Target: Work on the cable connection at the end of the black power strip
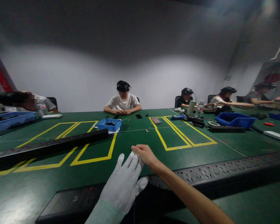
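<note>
My left hand wears a whitish knit glove with a pale green cuff. Its fingers are stretched and apart, the palm side turned partly away, and it holds nothing. My bare right hand is closed in a pinch at the tip of one gloved finger, gripping the glove there. Both hands are above the near side of the green table, over a long black power strip with red switches.
Another black power strip lies at the left. A small blue tray sits on paper near the middle. Yellow tape rectangles mark the table. At right stand a blue bin and a bottle. A person sits opposite; several others sit around.
</note>
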{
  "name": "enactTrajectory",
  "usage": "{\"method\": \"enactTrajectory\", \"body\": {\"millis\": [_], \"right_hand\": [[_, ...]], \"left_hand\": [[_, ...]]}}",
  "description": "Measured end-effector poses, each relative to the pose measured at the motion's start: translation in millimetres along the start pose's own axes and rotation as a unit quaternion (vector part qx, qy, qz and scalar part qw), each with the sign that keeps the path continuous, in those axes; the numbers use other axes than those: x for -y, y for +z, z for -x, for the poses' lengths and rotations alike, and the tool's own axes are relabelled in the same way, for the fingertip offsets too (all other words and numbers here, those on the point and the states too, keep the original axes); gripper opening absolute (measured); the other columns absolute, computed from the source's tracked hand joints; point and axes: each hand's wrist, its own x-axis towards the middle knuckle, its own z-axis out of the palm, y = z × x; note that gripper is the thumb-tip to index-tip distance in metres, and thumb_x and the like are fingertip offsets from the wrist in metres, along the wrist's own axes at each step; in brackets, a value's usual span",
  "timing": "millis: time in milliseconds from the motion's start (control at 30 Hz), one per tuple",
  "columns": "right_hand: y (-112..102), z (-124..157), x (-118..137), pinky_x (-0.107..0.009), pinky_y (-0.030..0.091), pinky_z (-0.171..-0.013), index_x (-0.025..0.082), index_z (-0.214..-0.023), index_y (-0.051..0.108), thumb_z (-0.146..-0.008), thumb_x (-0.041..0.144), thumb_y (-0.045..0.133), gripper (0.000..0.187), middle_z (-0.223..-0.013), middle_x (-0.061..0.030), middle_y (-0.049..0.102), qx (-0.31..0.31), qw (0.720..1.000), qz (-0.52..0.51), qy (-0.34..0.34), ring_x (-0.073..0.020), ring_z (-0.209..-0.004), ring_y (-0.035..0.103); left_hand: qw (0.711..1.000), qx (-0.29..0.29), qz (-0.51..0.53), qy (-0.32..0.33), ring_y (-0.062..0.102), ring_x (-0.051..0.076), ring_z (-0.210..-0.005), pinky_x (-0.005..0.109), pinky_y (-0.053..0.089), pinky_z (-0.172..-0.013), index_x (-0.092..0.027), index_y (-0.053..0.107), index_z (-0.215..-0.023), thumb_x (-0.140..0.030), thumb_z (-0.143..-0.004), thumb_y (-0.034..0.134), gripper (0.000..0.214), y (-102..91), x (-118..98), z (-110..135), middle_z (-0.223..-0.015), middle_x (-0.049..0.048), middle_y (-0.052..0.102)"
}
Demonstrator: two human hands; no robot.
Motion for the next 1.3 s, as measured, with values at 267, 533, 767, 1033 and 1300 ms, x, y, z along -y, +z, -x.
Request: {"method": "enactTrajectory", "body": {"millis": [267,533,767,1033,1300], "right_hand": [[-24.9,-19.1,-1.2,-0.017,0.027,-0.041,0.015,-0.064,0.049,-0.091,0.039,0.052,0.036,-0.053,0.009,0.039,-0.083,0.994,-0.041,0.06,-0.0038,-0.041,0.032],[-19.9,-24.5,-2.4,-0.024,0.051,-0.059,0.013,-0.101,0.057,-0.093,0.035,0.053,0.024,-0.088,-0.0017,0.061,-0.112,0.98,-0.069,0.146,-0.0102,-0.068,0.059],[-34.5,-27.1,-7.1,-0.034,0.053,-0.074,0.014,-0.111,0.055,-0.092,0.035,0.053,0.028,-0.105,-0.0059,0.059,-0.127,0.966,-0.077,0.209,-0.0162,-0.086,0.061],[-45.6,-15.1,1.6,-0.023,0.048,-0.054,0.013,-0.101,0.056,-0.095,0.044,0.045,0.033,-0.083,-0.0014,0.06,-0.091,0.965,-0.087,0.232,-0.0091,-0.061,0.056],[-43.3,24.0,10.2,-0.017,0.03,-0.04,0.014,-0.081,0.059,-0.095,0.041,0.032,0.041,-0.057,0.002,0.057,-0.01,0.986,-0.02,0.163,-0.0056,-0.037,0.044]], "left_hand": [[0.96,-0.004,0.277,-0.036,0.033,0.029,-0.133,0.05,0.034,-0.105,-0.026,0.029,-0.141,-0.06,-0.084,0.044,0.068,14.4,8.4,-23.4,-0.147,0.0088,0.033],[0.937,-0.021,0.341,-0.072,0.053,0.022,-0.109,0.045,0.045,-0.093,-0.019,0.052,-0.119,-0.038,-0.089,0.052,0.036,20.5,8.1,-31.1,-0.126,0.0091,0.05],[0.815,-0.072,0.535,-0.211,0.055,0.03,-0.113,0.048,0.05,-0.092,-0.031,0.059,-0.119,-0.06,-0.079,0.051,0.05,15.8,-4.2,-11.8,-0.115,0.0045,0.064],[0.626,-0.106,0.71,-0.305,0.052,0.028,-0.119,0.049,0.049,-0.095,-0.028,0.046,-0.133,-0.045,-0.087,0.038,0.051,9.7,6.3,82.1,-0.124,0.0058,0.059],[0.617,-0.151,0.71,-0.302,0.046,0.027,-0.125,0.052,0.049,-0.094,-0.025,0.048,-0.132,-0.046,-0.089,0.029,0.052,32.0,19.9,82.1,-0.123,0.0084,0.059]]}}
